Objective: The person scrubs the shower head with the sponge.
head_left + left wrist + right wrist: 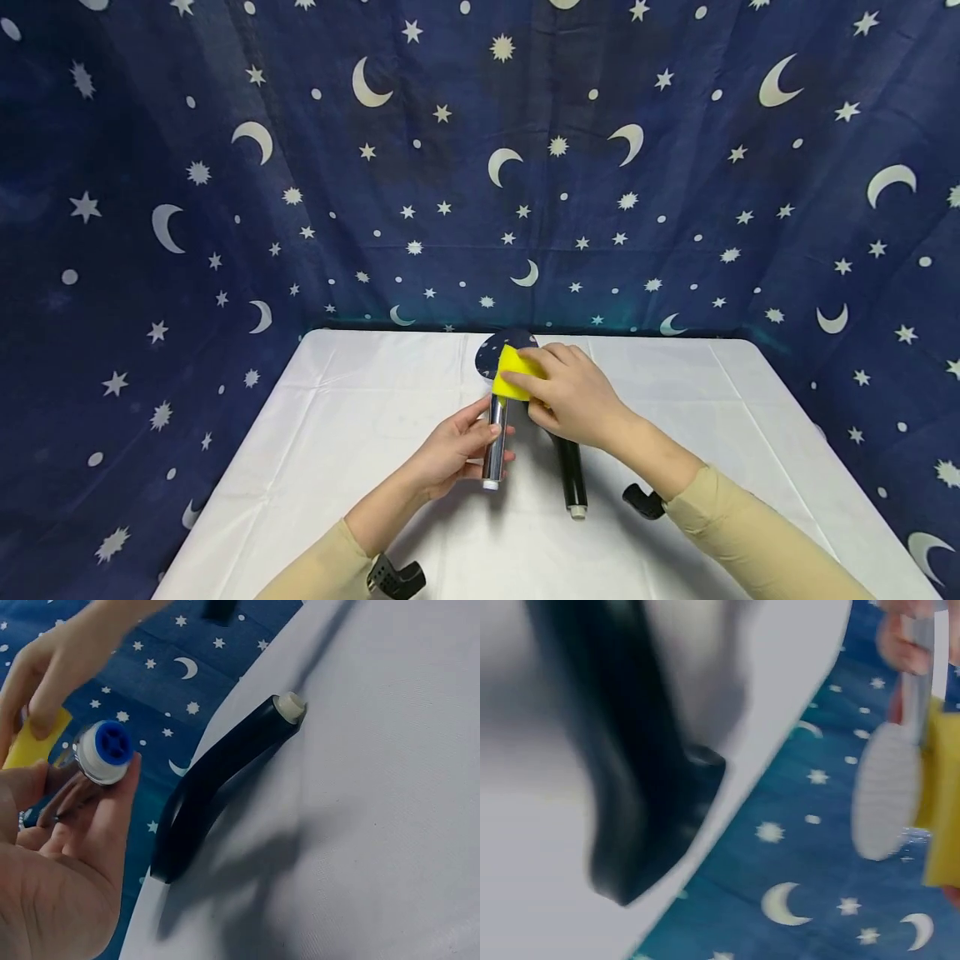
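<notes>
My left hand grips the handle of a chrome shower head, holding it above the table. Its round, mirror-like back reflects the starry curtain; in the right wrist view, the pale grey spray face shows. The handle's white-and-blue threaded end points toward the left wrist camera. With its fingers, my right hand pinches a bright yellow cloth against the neck, just below the round head. A black shower head lies on the table under the right hand, its pale connector end toward me.
A white cloth covers the table. Behind and beside it hangs a dark blue curtain with moons and stars. Black camera mounts sit at the left wrist and right wrist.
</notes>
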Available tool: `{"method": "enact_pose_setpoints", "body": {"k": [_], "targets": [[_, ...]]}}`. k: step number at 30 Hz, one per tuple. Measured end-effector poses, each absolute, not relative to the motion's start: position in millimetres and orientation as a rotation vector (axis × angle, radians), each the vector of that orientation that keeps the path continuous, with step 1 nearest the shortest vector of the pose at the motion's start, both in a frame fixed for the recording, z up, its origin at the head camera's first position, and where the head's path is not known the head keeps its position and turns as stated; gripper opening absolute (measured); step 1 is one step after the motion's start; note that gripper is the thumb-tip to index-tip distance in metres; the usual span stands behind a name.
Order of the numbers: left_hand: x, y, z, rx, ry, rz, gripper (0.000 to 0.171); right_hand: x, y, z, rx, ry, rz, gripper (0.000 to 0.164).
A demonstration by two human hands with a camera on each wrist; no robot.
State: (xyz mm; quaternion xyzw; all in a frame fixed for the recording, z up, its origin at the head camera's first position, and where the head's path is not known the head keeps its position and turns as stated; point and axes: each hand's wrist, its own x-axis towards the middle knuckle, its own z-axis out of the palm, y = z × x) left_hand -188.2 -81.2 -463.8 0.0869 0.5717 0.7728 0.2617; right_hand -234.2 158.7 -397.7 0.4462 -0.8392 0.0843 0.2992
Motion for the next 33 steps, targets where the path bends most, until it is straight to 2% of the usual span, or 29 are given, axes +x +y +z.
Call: {"method": "enact_pose_setpoints", "body": {"k": [5, 11, 15, 18, 25, 33], "targets": [[-184.7, -80.5, -461.6, 0.257, 1.654, 2.027, 0.067, -254.9, 153.5, -371.6, 1.207, -2.421, 0.119, 0.041], [-178.3, -75.9, -459.6, 0.276, 1.714, 1.963, 0.064, -289.3, 168.6, -361.9, 0.896, -2.724, 0.178, 0.045], [-176.1, -74.4, -460.3, 0.271, 1.74, 1.94, 0.065, -288.9, 170.6, -362.8, 0.793, -2.775, 0.248, 0.046], [-176.9, -74.7, -459.9, 0.271, 1.754, 1.945, 0.064, -276.5, 160.4, -363.6, 0.9, -2.719, 0.297, 0.046], [-179.0, -75.1, -458.9, 0.26, 1.773, 1.962, 0.066, -252.9, 132.4, -363.5, 1.353, -2.538, 0.203, 0.044], [-176.8, -72.7, -456.7, 0.28, 1.827, 1.945, 0.066, -279.3, 140.4, -358.1, 1.18, -2.552, 0.054, 0.04]]}}
